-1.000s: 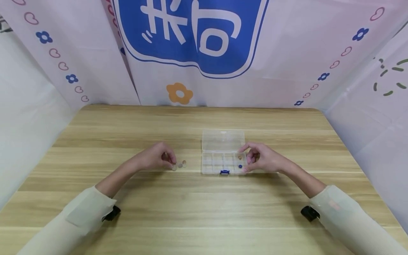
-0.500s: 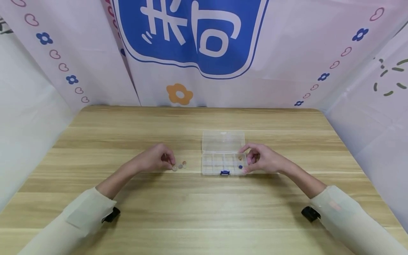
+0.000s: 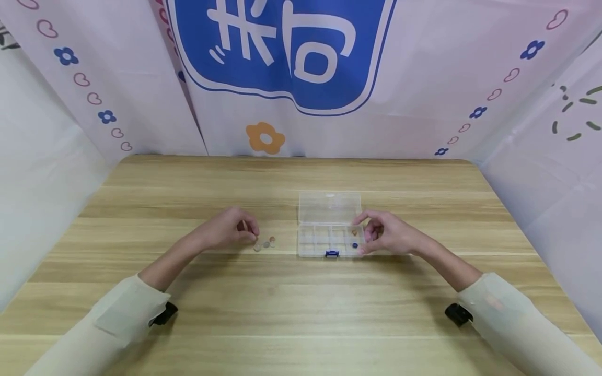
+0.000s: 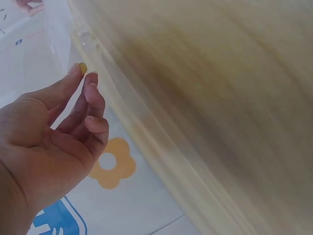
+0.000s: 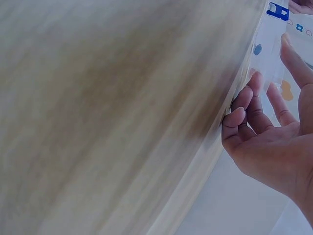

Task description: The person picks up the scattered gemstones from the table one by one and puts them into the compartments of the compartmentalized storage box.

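My left hand (image 3: 233,227) pinches a small round yellowish piece (image 4: 83,68) between thumb and index finger, just above the table. Beside it on the wood lie several small round pieces (image 3: 266,244), some clear or greyish and one orange-brown; their exact kind is too small to tell. A clear plastic compartment box (image 3: 307,251) stands to the right with its lid (image 3: 329,207) folded back. My right hand (image 3: 389,233) grips the box's right end, index finger at the far corner and thumb at the near one. A blue piece (image 3: 355,245) and an orange-brown piece (image 3: 355,232) lie in the right-hand compartments.
The box's blue clasp (image 3: 332,254) faces the near side. Wood-grain table (image 3: 282,313) surrounds both hands. A white printed cloth (image 3: 404,94) hangs behind the far edge, and similar cloth flanks the sides.
My left hand has lifted slightly up and away from the loose pieces, with the yellowish piece at its fingertips. The right hand and the box have stayed in place.
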Available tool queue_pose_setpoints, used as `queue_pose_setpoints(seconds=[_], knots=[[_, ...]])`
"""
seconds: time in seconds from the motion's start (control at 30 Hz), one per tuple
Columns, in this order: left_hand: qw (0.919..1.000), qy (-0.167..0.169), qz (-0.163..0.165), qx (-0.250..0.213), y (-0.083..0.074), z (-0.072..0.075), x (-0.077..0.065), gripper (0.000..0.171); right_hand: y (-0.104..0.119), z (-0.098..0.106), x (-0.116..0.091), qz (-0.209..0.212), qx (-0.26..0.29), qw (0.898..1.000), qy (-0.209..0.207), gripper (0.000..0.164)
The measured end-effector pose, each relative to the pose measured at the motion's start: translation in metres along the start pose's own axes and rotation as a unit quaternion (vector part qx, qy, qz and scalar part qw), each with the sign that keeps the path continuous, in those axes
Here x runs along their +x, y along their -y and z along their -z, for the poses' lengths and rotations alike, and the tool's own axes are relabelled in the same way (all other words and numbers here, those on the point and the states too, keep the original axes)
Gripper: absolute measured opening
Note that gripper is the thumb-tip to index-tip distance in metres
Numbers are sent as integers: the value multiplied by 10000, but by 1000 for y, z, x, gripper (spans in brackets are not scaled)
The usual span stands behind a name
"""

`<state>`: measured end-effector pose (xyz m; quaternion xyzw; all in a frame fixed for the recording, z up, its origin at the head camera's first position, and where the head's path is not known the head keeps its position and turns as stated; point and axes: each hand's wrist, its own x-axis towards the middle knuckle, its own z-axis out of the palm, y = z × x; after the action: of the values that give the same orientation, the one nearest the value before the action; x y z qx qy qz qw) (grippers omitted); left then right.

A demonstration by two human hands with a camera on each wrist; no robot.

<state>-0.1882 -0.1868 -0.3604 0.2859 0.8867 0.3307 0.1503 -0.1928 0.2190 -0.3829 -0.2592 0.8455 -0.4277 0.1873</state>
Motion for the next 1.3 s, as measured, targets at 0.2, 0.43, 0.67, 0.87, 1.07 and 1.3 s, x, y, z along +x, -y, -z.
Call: queue_pose_setpoints(seconds=[0.2,0.43,0.67,0.87,1.07,1.3], knots=[[9999,-76,-54,70,-7,1,4,3,0,0,0,-11,1,10000,0,55],[9993,-188,-200,240,-16,-2,12,8,0,0,1,-41,-27,10000,19,56],[9989,-224,-364,195,-24,-6,20,5,1,1,1,-52,-19,10000,-13,55],[9990,-249,-363,122,-30,-10,26,3,1,1,1,-39,-7,10000,4,54],[9984,-270,-481,100,-38,-14,35,4,0,2,1,-81,-16,10000,9,54],[9987,-189,-465,47,-47,-18,45,4,0,1,2,-70,21,10000,27,54]])
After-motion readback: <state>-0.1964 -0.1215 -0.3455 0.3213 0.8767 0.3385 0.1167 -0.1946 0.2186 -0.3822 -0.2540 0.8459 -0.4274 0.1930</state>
